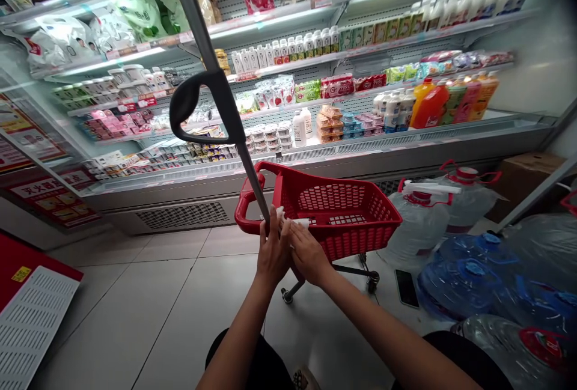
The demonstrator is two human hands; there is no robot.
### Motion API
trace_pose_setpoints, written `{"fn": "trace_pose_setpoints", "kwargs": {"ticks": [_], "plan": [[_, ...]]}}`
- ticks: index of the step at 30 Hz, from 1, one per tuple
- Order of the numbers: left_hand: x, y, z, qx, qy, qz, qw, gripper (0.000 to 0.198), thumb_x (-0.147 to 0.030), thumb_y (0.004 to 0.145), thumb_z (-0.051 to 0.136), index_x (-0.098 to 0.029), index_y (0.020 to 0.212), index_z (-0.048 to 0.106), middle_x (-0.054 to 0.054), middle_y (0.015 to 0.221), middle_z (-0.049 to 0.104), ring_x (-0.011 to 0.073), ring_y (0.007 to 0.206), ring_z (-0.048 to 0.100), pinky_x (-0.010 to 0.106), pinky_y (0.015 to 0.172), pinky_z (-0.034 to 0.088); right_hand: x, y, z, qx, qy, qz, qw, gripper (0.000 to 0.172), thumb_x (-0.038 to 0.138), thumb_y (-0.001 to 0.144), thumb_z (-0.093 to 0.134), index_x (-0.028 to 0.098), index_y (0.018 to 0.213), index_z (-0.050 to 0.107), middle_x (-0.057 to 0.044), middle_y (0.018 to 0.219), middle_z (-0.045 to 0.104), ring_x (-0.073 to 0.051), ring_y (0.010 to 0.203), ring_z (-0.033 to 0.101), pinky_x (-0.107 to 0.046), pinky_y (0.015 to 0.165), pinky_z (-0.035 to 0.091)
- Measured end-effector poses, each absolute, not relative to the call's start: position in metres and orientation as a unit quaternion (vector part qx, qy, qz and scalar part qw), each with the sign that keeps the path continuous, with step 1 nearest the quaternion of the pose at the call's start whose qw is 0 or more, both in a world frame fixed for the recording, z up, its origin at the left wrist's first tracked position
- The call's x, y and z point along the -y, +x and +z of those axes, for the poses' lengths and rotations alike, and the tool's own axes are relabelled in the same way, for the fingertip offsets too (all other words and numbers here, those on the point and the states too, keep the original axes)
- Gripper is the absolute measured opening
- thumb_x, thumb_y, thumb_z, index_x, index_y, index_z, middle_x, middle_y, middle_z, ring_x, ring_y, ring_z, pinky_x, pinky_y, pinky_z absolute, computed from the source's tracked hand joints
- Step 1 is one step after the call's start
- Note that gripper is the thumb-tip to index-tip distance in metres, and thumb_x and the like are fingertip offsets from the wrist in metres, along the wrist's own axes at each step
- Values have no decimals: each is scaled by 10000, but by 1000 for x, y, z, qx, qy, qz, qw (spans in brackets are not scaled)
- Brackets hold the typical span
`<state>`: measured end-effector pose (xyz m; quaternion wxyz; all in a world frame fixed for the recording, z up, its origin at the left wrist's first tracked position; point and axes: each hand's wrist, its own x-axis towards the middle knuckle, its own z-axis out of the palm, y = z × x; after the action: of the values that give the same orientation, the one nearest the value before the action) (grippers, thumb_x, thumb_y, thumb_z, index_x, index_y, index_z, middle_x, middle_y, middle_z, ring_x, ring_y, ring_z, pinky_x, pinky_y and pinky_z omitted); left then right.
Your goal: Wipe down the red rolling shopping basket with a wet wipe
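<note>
A small red plastic shopping cart (pixel 347 201) stands in front of me on a wheeled frame. A grey metal pole (pixel 252 170) with a black loop handle (pixel 220 101) slants up from my hands toward the top left. My left hand (pixel 273 252) is closed around the pole's low end, at the cart's red handle (pixel 243 207). Beside it, my right hand (pixel 309 252) is closed, pressed against the left fingers with a crumpled white tissue (pixel 300 222) under it. Parts of the tissue show above both hands. The spot beneath my fingers is hidden.
A lit refrigerated shelf (pixel 324 152) with drinks and dairy packs runs behind the cart. Large water jugs (pixel 473 276) crowd the floor at right, beside a cardboard box (pixel 523 179). A phone (pixel 407 288) lies on the tiles. A red-and-white unit (pixel 36 318) stands at left.
</note>
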<state>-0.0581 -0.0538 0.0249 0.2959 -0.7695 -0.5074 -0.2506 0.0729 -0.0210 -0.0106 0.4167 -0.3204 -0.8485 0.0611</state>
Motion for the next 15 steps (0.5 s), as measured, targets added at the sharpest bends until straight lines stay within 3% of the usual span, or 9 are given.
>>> {"fn": "trace_pose_setpoints", "kwargs": {"ticks": [4, 8, 12, 15], "plan": [[55, -61, 28, 528, -769, -217, 289, 653, -86, 902, 488, -103, 1545, 375, 217, 1685, 259, 270, 1570, 297, 512, 1291, 172, 13, 122, -34, 848, -357, 9, 393, 646, 123, 1029, 334, 204, 1662, 235, -87, 1623, 447, -225, 1520, 384, -495, 1257, 351], [56, -58, 26, 530, -781, -193, 266, 700, -116, 899, 495, -193, 1587, 393, 87, 1642, 414, 249, 1514, 410, 511, 1322, 20, 1, 204, -70, 815, -442, -44, 371, 638, 136, 1046, 307, 231, 1669, 212, -74, 1618, 458, -221, 1500, 417, -482, 1249, 352], [55, -48, 19, 547, -766, -226, 251, 653, -146, 894, 520, -210, 1543, 485, 65, 1579, 514, 269, 1456, 483, 525, 1319, -33, -4, 243, -86, 776, -507, -57, 370, 610, 178, 1058, 295, 236, 1664, 244, -83, 1589, 498, -232, 1479, 450, -496, 1246, 346], [55, -40, 15, 554, -758, -244, 244, 634, -152, 876, 540, -196, 1509, 530, 68, 1560, 536, 283, 1433, 505, 535, 1316, -48, 2, 210, -73, 772, -498, -30, 394, 603, 195, 1066, 284, 238, 1665, 236, -84, 1580, 509, -235, 1477, 453, -499, 1231, 372]]}}
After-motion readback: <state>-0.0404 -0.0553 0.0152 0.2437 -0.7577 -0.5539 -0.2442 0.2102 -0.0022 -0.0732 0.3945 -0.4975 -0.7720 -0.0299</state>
